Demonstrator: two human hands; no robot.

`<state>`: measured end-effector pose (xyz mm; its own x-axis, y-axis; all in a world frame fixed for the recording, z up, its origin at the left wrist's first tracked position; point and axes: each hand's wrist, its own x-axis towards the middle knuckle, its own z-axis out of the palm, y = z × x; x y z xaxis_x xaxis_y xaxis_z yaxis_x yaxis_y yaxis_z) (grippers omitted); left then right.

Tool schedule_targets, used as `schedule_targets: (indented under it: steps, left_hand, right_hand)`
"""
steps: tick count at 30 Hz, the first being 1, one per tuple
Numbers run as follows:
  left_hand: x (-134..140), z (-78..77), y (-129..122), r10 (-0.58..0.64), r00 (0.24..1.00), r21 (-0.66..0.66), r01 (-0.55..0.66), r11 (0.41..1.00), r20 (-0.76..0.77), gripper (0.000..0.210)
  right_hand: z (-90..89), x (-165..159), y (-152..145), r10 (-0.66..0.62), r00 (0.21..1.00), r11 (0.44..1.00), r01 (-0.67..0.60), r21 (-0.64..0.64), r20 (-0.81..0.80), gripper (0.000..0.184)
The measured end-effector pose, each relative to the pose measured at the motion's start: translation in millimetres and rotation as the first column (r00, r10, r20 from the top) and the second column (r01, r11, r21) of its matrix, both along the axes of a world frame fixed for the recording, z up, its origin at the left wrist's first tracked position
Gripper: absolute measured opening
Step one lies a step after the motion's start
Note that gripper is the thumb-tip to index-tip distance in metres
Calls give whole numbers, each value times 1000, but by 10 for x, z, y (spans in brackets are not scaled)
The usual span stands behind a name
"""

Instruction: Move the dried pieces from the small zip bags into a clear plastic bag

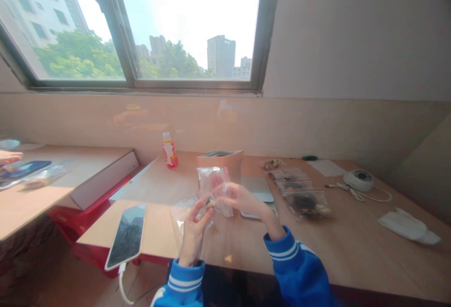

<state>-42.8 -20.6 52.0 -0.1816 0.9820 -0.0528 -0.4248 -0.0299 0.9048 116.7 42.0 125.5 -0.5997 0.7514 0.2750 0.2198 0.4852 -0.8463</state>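
In the head view my left hand (195, 227) is closed, its thumb and fingers pinching a small pale piece (210, 202) whose kind I cannot make out. My right hand (243, 199) is just to the right, fingers bent together against a clear zip bag (213, 175) that stands up behind both hands. Part of that bag is hidden by the fingers. More clear plastic (178, 213) lies on the table beside my left hand. Behind the zip bag stands a brown paper pouch (234, 160) with its top open. A flat silver device (257, 189) lies past my right wrist.
Several filled zip bags (305, 203) lie to the right, near a white dome camera (358, 180) with its cable and a white cloth-like item (408, 226). Leftward are a bottle (169, 150) and a cabled phone (127, 234) at the edge. Another person's hand (10, 157) shows far left.
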Motion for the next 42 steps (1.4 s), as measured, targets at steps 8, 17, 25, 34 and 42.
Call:
schedule_targets:
  steps: [8, 17, 25, 34, 42]
  left_hand:
    - [2, 6, 41, 129, 991, -42, -130, 991, -34, 44]
    - [23, -108, 66, 172, 984, -6, -172, 985, 39, 46]
    - [40, -94, 41, 83, 996, 28, -84, 996, 33, 46]
    - [31, -64, 51, 43, 992, 75, -35, 997, -116, 37]
    - [1, -58, 59, 121, 981, 73, -111, 991, -149, 35]
  right_hand:
    - [-99, 35, -52, -2, 1000, 997, 2, -79, 1, 24]
    - [-208, -54, -119, -88, 992, 990, 77, -115, -93, 27]
    - [-332, -130, -151, -102, 969, 978, 56, -200, -226, 24]
    - [-386, -125, -168, -279, 920, 938, 199, -283, -276, 26]
    - [-469, -132, -165, -317, 883, 921, 198, -337, -346, 25]
